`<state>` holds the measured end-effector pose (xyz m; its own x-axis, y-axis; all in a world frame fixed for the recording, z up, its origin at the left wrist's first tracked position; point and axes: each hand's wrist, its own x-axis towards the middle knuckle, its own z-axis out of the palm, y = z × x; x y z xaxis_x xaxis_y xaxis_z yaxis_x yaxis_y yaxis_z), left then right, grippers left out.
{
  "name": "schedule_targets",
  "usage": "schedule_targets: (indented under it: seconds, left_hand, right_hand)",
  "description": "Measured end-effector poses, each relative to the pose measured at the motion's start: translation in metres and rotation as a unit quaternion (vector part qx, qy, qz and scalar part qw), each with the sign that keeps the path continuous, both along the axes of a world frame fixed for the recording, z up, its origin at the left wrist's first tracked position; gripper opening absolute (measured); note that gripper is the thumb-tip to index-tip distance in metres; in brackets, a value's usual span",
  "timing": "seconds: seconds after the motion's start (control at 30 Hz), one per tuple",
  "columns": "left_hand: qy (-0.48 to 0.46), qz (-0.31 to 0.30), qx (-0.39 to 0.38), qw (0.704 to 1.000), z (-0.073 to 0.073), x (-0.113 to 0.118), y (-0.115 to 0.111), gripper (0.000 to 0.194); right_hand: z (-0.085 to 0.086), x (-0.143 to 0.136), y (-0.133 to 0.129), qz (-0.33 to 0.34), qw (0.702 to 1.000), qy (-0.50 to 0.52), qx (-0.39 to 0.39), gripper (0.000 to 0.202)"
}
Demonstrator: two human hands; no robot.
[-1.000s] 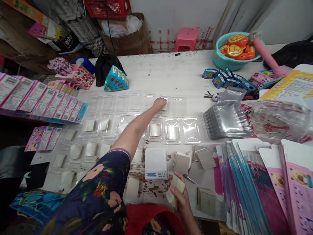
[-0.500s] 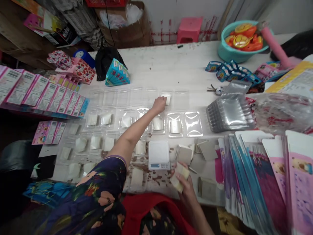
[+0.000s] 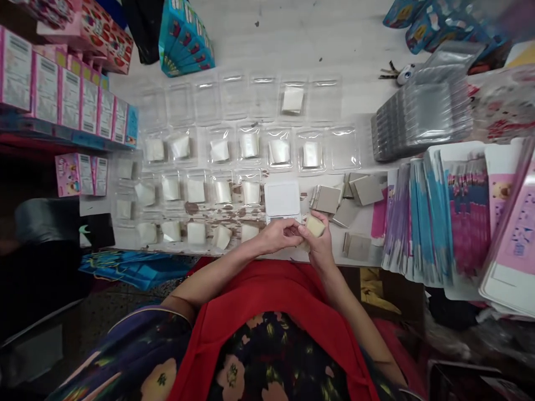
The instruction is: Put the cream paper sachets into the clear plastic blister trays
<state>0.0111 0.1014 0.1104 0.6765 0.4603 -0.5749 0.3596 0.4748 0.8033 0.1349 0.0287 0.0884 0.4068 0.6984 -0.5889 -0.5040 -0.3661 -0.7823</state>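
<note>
In front of my red apron, my right hand (image 3: pixel 321 245) is closed around a small pale-yellow stack (image 3: pixel 314 226) that looks like thin cards or sheets. My left hand (image 3: pixel 282 235) meets it from the left, fingers pinched together at the stack's edge; whether anything is between them is hidden. Just beyond the hands lies a white digital scale (image 3: pixel 282 199), its front edge partly covered. Rows of clear plastic trays (image 3: pixel 346 149) spread to the left and farther off, many with a whitish piece inside. One such piece (image 3: pixel 293 99) sits in a back-row tray.
Grey square cards (image 3: pixel 368 189) lie loosely piled right of the scale. Nested clear trays (image 3: pixel 413 120) stand behind flat printed cartons (image 3: pixel 438 217) on the right. Pink boxes (image 3: pixel 69 94) line the left side, and a blue box (image 3: pixel 186 39) stands at the back.
My left hand has drawn back from the far-row tray, where a whitish piece lies, to the stack in my right hand. The camera view has tilted down.
</note>
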Motion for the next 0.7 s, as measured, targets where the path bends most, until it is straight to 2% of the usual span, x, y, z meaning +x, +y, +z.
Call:
schedule_targets:
  seconds: [0.1, 0.27, 0.5, 0.7]
  left_hand:
    - [-0.002, 0.004, -0.007, 1.0, 0.003, -0.007, -0.001, 0.024]
    - [-0.001, 0.02, -0.042, 0.999, 0.008, -0.017, -0.006, 0.009]
    - [0.011, 0.063, -0.081, 0.995, 0.011, -0.025, -0.014, 0.01]
    - [0.03, 0.065, -0.087, 0.994, 0.018, -0.025, -0.018, 0.011]
  right_hand:
    - [0.003, -0.007, -0.006, 0.013, 0.999, -0.037, -0.004, 0.066]
    - [0.01, -0.015, -0.014, 0.024, 0.998, -0.061, 0.002, 0.065]
    - [0.019, -0.025, -0.021, 0.019, 1.0, -0.019, 0.009, 0.063]
    - [0.024, -0.026, -0.027, 0.024, 0.999, 0.036, 0.023, 0.063]
